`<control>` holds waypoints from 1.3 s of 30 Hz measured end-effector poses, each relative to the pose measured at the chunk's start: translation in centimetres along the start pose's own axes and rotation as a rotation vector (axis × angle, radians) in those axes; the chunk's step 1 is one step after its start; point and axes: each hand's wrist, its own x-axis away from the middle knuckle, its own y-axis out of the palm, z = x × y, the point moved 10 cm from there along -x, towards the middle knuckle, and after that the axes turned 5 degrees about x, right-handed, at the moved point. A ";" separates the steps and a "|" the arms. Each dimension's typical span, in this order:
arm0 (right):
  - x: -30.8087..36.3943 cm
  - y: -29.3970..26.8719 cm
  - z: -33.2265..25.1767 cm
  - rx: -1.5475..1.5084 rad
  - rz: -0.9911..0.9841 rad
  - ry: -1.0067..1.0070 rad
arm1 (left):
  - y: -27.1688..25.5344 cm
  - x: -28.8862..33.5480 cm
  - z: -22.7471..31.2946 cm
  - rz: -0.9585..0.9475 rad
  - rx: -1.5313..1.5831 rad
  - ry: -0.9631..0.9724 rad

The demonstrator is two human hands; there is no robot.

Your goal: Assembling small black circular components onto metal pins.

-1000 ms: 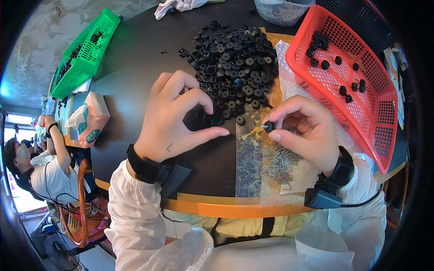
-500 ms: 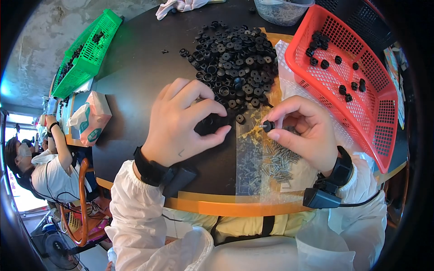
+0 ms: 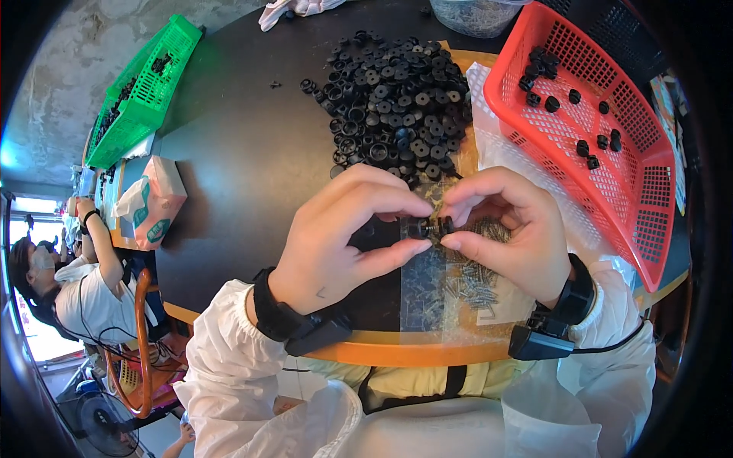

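Observation:
My left hand (image 3: 347, 240) and my right hand (image 3: 508, 233) meet just above the near edge of the dark round table (image 3: 252, 160). Between thumb and fingertips of both hands sits one small black plastic part (image 3: 427, 227). Right behind the hands lies a big heap of the same black ring-shaped parts (image 3: 393, 103). Under my right hand a clear plastic sheet (image 3: 450, 294) carries a scatter of small metal screws (image 3: 469, 278). Both wrists wear black bands over white sleeves.
A red mesh basket (image 3: 649, 206) with several black parts stands at the right. A green basket (image 3: 141, 88) sits far left, a tissue pack (image 3: 153, 202) beside it. A clear tub (image 3: 477, 11) is at the back. Another person (image 3: 69, 282) sits lower left.
My left hand has lifted off the heap's near edge and swung right to meet my right hand. Both hands now pinch the small black part together.

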 end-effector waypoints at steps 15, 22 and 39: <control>0.1 0.3 -1.0 0.169 -0.032 -0.099 | 0.4 0.0 1.0 0.009 -0.056 0.084; 0.1 0.3 -1.2 0.179 -0.047 -0.137 | 0.3 0.1 0.9 0.030 -0.024 0.065; 0.5 0.4 -2.2 -0.054 -0.057 -0.169 | -0.2 0.3 1.0 0.168 0.157 0.065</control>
